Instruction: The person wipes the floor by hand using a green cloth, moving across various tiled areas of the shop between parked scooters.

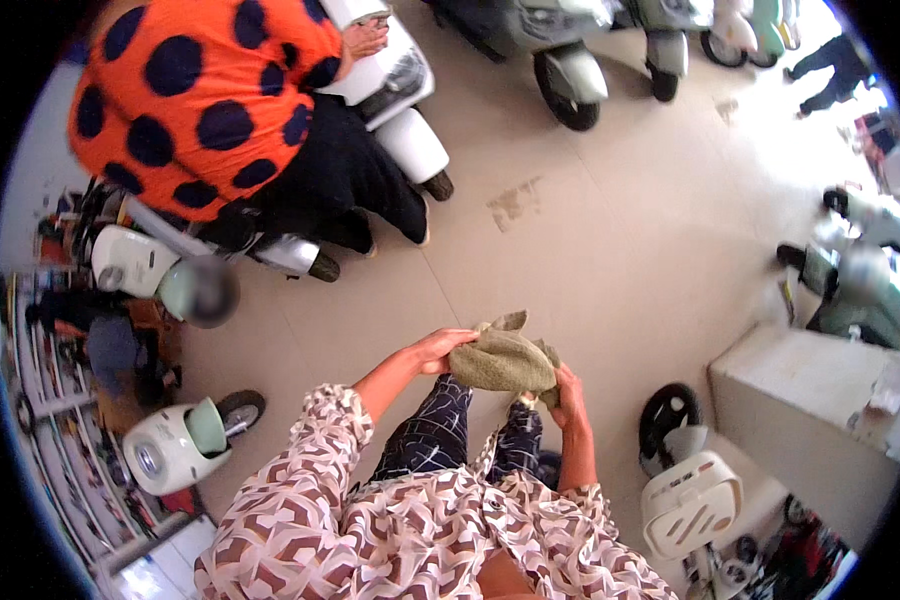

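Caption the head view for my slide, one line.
Left hand and right hand hold a bunched olive-green cloth above a beige tiled floor among pale parked scooters.

The blouse [400,525] bears brown and pale-pink angular shapes; beyond it, dark trousers [428,430] carry thin whitish lines.

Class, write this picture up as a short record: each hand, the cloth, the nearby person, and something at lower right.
Left hand: grips the left side of an olive cloth
Right hand: grips its right side
Cloth state: bunched, held above the floor
Nearby person: orange top with dark dots, beside a white scooter
Lower right: cream slotted basket
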`<state>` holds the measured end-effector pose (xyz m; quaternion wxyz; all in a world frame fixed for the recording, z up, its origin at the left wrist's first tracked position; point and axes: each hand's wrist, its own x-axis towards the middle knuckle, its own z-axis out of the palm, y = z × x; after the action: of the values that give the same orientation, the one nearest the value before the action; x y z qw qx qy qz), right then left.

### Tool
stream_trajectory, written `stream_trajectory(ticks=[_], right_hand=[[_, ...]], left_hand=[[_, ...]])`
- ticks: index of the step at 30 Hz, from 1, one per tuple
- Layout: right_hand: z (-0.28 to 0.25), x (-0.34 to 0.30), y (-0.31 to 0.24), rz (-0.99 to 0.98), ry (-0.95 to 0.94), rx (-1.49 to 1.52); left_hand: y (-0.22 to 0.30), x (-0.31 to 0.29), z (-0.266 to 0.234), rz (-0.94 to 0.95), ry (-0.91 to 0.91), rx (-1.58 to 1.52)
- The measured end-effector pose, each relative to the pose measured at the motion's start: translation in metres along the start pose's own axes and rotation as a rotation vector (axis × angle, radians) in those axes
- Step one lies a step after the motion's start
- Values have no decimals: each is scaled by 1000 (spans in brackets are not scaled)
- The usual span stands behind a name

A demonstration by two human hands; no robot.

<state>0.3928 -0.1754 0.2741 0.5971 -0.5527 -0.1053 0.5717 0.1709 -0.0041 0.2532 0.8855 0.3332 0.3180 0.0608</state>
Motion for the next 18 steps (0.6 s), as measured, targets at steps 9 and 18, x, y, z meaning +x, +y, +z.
stream_trajectory(ticks=[9,18], right_hand=[[-47,24,-15,152,-116,-132],[-122,4,-74,82,278,-180]], left_hand=[[-135,-47,-73,272,319,-348],[-387,-69,-87,293,693,-844]])
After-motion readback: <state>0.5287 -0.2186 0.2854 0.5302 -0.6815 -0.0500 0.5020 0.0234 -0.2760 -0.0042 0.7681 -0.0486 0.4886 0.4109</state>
